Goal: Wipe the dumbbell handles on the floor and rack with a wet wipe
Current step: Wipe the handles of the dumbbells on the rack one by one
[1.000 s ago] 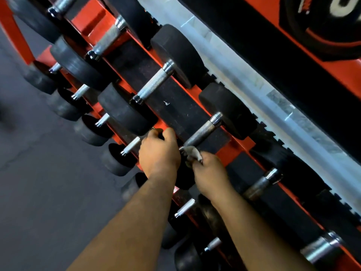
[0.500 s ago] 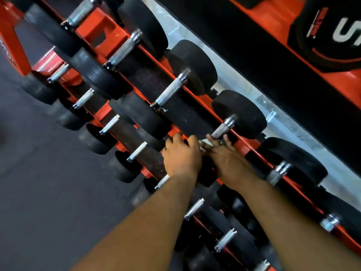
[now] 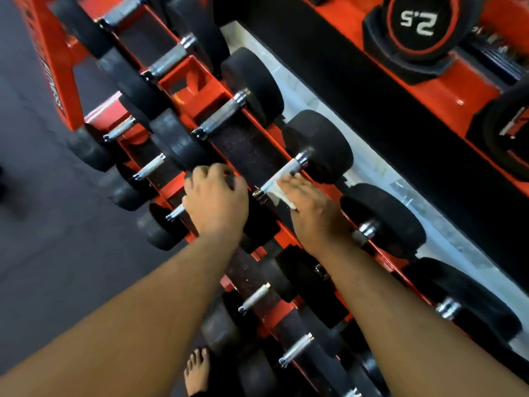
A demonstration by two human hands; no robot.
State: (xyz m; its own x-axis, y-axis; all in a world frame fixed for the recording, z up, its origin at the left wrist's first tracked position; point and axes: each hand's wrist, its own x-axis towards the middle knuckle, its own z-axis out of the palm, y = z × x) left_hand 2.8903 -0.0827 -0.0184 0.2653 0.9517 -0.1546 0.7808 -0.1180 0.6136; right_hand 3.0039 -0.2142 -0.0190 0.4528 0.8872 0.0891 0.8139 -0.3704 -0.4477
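Observation:
A red rack [image 3: 197,90] holds several black dumbbells with chrome handles in two rows. My right hand [image 3: 312,207] lies over the handle [image 3: 297,161] of a top-row dumbbell and presses a white wet wipe [image 3: 279,186] against it; the wipe shows along the handle and under my fingers. My left hand [image 3: 214,196] rests with curled fingers on the near black head of that same dumbbell. How the right fingers lie under the handle is hidden.
More dumbbell handles [image 3: 220,118] run up the top row, and smaller ones [image 3: 148,167] fill the lower row. A 2.5 weight plate [image 3: 419,24] sits on another red stand at the upper right. Grey floor [image 3: 43,239] lies to the left; a bare foot [image 3: 197,371] stands below.
My right hand has slid up the handle with the wipe, which now lies spread along the chrome. The view has shifted along the rack; my left hand stays on the dumbbell head.

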